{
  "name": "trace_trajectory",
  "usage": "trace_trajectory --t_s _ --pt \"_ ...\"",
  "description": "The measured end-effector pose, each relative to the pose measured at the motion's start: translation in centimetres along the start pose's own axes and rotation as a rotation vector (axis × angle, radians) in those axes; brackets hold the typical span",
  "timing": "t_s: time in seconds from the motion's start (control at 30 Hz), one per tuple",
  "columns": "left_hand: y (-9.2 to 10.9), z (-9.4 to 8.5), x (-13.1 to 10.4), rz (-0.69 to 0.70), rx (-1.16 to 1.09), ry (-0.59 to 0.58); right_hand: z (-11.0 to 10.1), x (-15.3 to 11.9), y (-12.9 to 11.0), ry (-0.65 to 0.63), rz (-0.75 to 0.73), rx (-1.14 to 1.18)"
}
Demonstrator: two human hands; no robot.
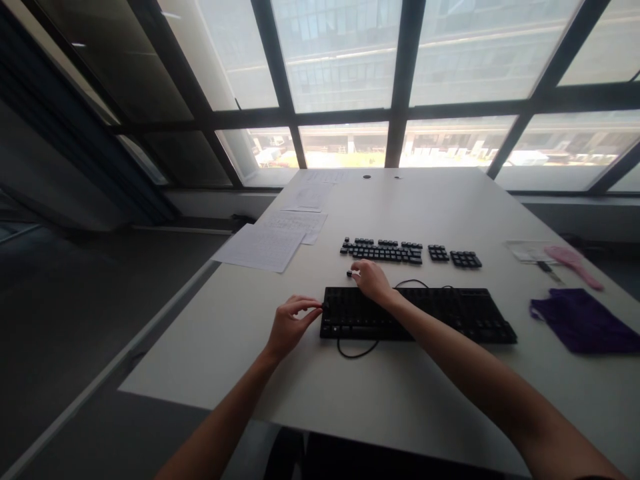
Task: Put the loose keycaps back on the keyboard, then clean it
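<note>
A black keyboard [367, 316] lies on the table [235, 347], partly hidden by the right forearm [453, 347], the left hand's [289, 325] fingertips converging at its left edge and the right hand's [371, 279] beside a small keycap [349, 273], both grips indeterminable.

Far beyond the fingers [361, 265], I see tall windows [340, 40] with dark frames [404, 67], letting in hazy daylight. A building [460, 67] stands outside, brightest along its lower level. Well to the left of the fingers, my feed shows a dark curtain [95, 127] and a dim grey floor [65, 313]. Beneath the fingers, the white surface [215, 347] stretches away, its far edge close to the glass.
</note>
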State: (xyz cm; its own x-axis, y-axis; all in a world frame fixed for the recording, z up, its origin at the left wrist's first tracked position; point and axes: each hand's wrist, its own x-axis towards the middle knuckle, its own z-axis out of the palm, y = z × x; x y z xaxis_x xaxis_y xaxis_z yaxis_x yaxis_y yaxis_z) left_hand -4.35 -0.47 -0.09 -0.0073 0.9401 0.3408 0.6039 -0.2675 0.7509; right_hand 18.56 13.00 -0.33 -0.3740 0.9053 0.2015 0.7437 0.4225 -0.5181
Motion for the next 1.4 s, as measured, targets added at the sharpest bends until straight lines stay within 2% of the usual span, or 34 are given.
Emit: trace_trajectory --t_s 0.1,0.23,0.4,0.53,0.7,0.83,1.0,1.2,1.4 --pt "-0.3 0.5 -0.5 0.007 -0.015 0.021 0.7 0.6 -0.9 -0.023 -0.012 -0.024" --pt "-0.5 0.7 -0.7 0.028 -0.034 0.014 1.6 1.4 -1.3 -0.021 0.059 -0.038" --pt "-0.2 0.7 -0.8 0.088 -0.069 -0.017 1.5 1.6 -1.2 -0.015 0.063 0.018" --pt "-0.1 0.8 -0.9 0.119 -0.036 -0.025 0.5 -0.6 -1.5 0.012 -0.005 0.139" --pt "-0.2 1.1 -0.8 0.19 0.026 -0.033 -0.7 -5.9 -2.2 0.131 -0.198 0.541" --pt "-0.5 1.5 -0.7 0.285 0.067 -0.038 -0.5 -8.9 -2.5 0.143 -0.22 0.69" --pt "-0.9 1.8 -0.6 0.36 0.085 0.006 0.4 -9.6 -2.7 0.137 -0.215 0.725" --pt "-0.6 1.9 -0.5 0.304 0.058 0.037 0.9 -9.4 -2.5 0.131 -0.12 0.733" --pt "-0.6 2.0 -0.5 0.309 0.059 0.01 0.9 -9.3 -2.7 0.111 -0.112 0.712"
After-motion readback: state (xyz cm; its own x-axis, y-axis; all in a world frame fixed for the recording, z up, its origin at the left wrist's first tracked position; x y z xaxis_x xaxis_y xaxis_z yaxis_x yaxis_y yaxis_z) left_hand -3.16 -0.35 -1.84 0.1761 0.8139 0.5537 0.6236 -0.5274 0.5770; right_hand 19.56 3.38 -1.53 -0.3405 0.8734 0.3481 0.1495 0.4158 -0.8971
